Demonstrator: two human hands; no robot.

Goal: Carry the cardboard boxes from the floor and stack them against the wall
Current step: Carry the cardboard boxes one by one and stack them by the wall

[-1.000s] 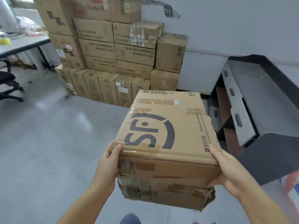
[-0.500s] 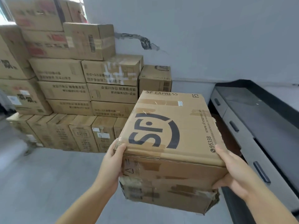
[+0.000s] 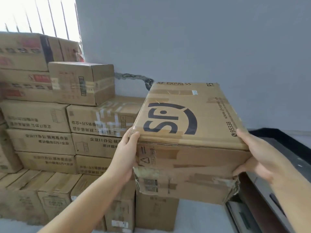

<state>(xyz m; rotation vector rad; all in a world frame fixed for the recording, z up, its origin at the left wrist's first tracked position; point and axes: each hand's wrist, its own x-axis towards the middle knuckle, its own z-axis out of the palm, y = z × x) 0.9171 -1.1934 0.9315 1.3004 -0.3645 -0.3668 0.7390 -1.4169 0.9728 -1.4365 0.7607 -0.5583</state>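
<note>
I hold a worn cardboard box (image 3: 188, 132) printed with a black SF logo in front of me, raised to chest height. My left hand (image 3: 125, 158) grips its near left corner, thumb on the top edge. My right hand (image 3: 257, 157) grips the near right corner, fingers wrapped round the side. The box hangs in the air just right of the stack of cardboard boxes (image 3: 70, 118) piled against the grey wall (image 3: 185, 39). Its lower front edge is torn and taped.
The stack rises several layers high at the left, with a smaller box (image 3: 82, 83) on top near a barred window (image 3: 38, 15). A lower box (image 3: 156, 214) stands on the floor under the carried one. A dark-edged grey cabinet (image 3: 276, 190) runs along the right.
I have stepped closer to the stack and raised the box higher. The stack now fills the left of the view and the floor has almost dropped out of sight.
</note>
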